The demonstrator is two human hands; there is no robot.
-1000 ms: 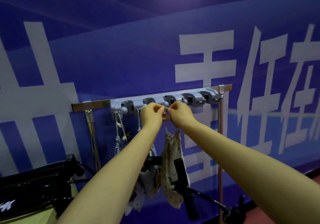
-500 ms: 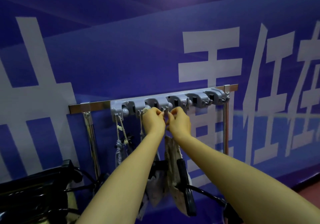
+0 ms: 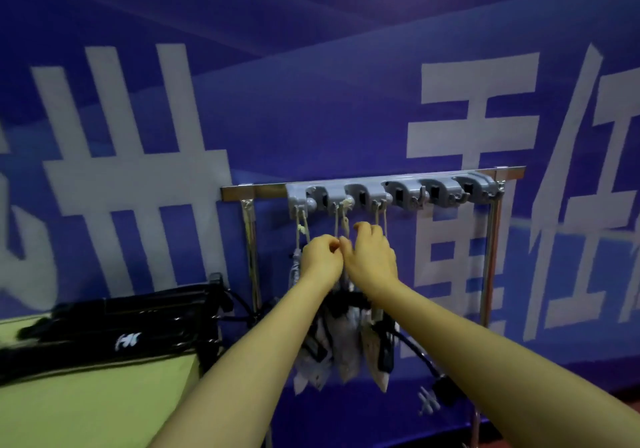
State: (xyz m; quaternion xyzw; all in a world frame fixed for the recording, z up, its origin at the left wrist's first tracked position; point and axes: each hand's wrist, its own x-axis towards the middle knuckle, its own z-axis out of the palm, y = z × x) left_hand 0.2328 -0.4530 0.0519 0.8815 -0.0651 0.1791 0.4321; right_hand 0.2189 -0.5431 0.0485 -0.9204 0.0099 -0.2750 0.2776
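A grey hook rack (image 3: pixel 391 189) is fixed on a chrome rail (image 3: pixel 252 191). From its three hooks nearest the left end, pale cords hang straight down. What appear to be folded umbrellas (image 3: pixel 346 354) are suspended from these cords, bunched together below the wrists.

The left hand (image 3: pixel 320 258) and right hand (image 3: pixel 374 260) are held side by side, touching, just under the rack. The left thumb and forefinger are pressed together at the lower end of the middle cord (image 3: pixel 343 219), seemingly pinching it. The right fingers are curled beside the right cord (image 3: pixel 383 219), but blur leaves it unclear whether that cord is gripped.

The middle cord's long axis is vertical, with its hook directly above the pinch and its load directly below. The left hand is nearer it. The unused hooks lie toward the rack's right end, on the right hand's side.
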